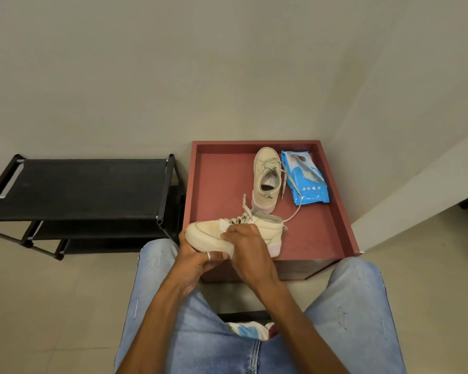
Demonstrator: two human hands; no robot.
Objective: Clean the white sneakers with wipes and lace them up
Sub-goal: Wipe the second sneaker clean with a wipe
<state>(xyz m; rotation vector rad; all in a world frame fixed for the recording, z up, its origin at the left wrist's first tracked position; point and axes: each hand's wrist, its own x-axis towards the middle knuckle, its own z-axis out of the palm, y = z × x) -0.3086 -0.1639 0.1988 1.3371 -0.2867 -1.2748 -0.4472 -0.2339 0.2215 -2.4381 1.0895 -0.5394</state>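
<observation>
You hold one white sneaker (208, 233) on its side over the near left corner of the red tray (222, 184), your left hand (197, 259) clasped under its sole and your right hand (245, 244) bunching a wipe (224, 224) against its upper. The other sneaker (265, 179) stands in the tray, just beside a blue wipes pack (304, 179). A black shoe rack (87, 187) stands to the tray's left.

The red worktop (219, 171) lies bare across its left half and near right corner. A standing sneaker (265, 179) and the blue wipes pack (305, 179), side by side, fill its far right. A raised rim (254, 143) rings it; a black shoe rack (87, 184) stands close at frame left.
</observation>
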